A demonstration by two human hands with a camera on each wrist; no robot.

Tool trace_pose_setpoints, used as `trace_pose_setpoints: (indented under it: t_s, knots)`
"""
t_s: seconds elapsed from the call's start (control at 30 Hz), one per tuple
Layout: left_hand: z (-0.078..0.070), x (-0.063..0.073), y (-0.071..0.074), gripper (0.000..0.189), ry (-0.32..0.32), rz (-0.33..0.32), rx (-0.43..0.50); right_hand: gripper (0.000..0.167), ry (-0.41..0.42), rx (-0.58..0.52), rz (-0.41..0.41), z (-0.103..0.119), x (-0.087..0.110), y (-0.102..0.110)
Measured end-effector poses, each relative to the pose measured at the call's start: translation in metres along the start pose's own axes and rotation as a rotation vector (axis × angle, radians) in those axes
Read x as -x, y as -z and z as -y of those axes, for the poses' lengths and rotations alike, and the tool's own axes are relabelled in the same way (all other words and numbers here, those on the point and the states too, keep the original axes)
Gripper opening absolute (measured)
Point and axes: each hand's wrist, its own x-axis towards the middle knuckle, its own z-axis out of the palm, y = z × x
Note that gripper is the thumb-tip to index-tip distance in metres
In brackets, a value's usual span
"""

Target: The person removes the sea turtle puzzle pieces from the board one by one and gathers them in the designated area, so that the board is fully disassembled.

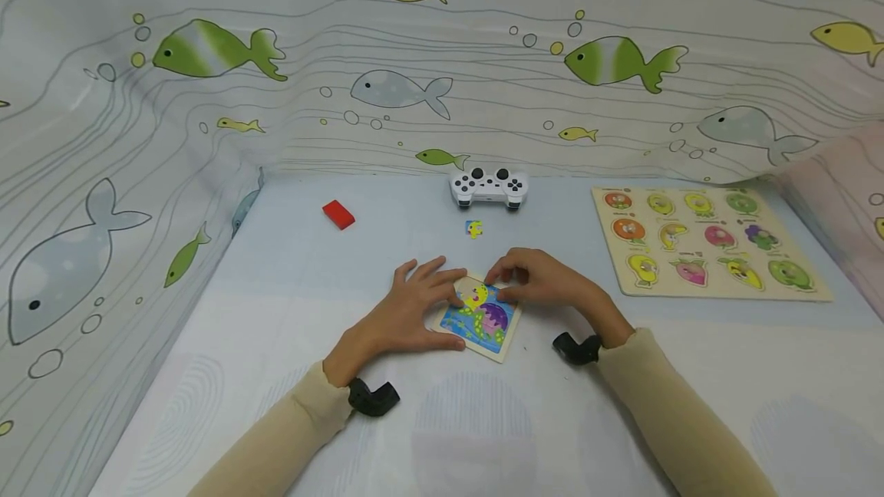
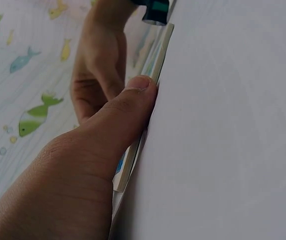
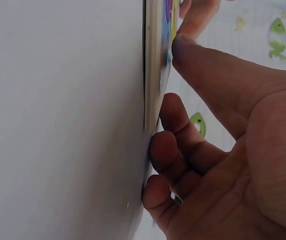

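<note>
Touching turtle puzzle [image 1: 493, 318]: left grip [image 1: 414, 307], right grip [image 1: 545, 279]

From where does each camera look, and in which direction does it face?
Head: on the head, facing forward and down at the turtle puzzle; left hand, right hand and sleeves show.
Left wrist: on that wrist, facing a puzzle edge; the left thumb shows near, the right hand beyond.
Right wrist: on that wrist, facing a puzzle edge; its fingers show, part of the left hand at top.
Shared: both wrist views show the puzzle and fish-print backdrop.
</note>
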Motion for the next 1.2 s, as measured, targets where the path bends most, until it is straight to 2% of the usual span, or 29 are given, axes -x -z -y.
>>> trace_pose_setpoints:
  t_s: [0.17,0.57,1.2]
  knots:
    - [0.000,0.000,0.000,0.048,-0.006,-0.001,0.002,0.025,0.027,0.049,0.007,0.003,-0.003,-0.005]
    - [0.000,0.002,0.000,0.048,0.001,0.005,-0.012,0.035,0.160,0.144,0.011,0.010,-0.002,-0.012]
    - [0.000,0.002,0.000,0.047,-0.010,-0.005,-0.014,0.046,0.159,0.135,0.051,0.012,0.003,-0.010]
